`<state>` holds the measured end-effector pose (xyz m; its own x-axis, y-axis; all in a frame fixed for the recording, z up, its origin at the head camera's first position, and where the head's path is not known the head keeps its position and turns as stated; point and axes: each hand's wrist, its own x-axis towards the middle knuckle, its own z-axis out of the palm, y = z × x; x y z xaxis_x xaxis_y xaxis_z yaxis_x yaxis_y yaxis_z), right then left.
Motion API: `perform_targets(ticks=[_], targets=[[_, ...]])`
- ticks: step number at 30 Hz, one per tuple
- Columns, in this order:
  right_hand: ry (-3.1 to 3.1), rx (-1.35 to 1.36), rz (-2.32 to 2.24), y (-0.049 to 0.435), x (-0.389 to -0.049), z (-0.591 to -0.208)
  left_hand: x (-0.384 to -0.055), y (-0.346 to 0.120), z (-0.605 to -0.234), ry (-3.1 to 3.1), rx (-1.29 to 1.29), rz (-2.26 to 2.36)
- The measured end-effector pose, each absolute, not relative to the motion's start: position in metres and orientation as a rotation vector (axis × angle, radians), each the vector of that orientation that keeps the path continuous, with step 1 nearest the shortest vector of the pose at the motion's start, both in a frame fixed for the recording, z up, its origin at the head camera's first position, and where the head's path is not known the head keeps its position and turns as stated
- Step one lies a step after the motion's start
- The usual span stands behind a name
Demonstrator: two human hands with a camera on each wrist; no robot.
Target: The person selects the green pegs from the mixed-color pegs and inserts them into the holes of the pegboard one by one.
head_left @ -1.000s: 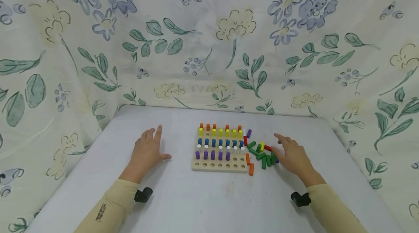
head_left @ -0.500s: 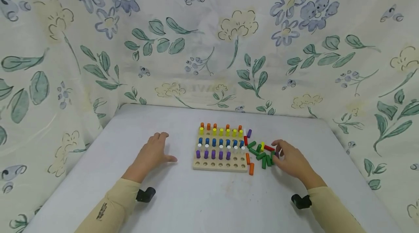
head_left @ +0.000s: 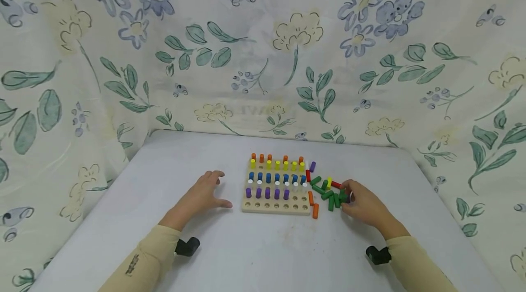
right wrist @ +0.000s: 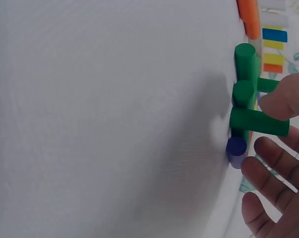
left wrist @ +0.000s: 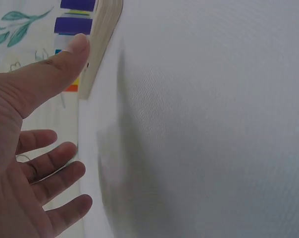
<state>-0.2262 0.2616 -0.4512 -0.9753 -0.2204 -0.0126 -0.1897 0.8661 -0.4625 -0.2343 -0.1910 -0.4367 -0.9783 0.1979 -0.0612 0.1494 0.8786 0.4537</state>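
Note:
A wooden pegboard (head_left: 273, 211) lies at mid-table, with rows of orange, yellow, blue, white and purple pegs standing in it. Bare holes show along its front row. To its right, my right hand (head_left: 363, 203) is at a heap of loose pegs. Its thumb and fingers pinch a green peg (right wrist: 258, 122) that stands upright, seen from the side in the right wrist view. A purple peg (right wrist: 237, 147) lies just beside that peg. My left hand (head_left: 203, 196) hovers left of the board, thumb and fingers spread, holding nothing.
Several green pegs (head_left: 327, 195), two red ones, a yellow peg (head_left: 329, 182) and a purple peg (head_left: 312, 167) lie right of the board. Orange pegs (head_left: 315, 211) rest by its front right corner. A floral curtain (head_left: 263, 54) hangs behind the white table (head_left: 263, 255).
My left hand has moved right, toward the board, and slightly down. My right hand's fingers have come down and closed in on the green peg.

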Motion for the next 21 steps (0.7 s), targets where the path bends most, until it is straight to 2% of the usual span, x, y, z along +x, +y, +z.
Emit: perform_targets(ticks=[21], targets=[[3.075, -0.385, -0.706, 0.261, -0.22, -0.456, -0.234, -0.175, -0.451, 2.918, 0.314, 0.737]])
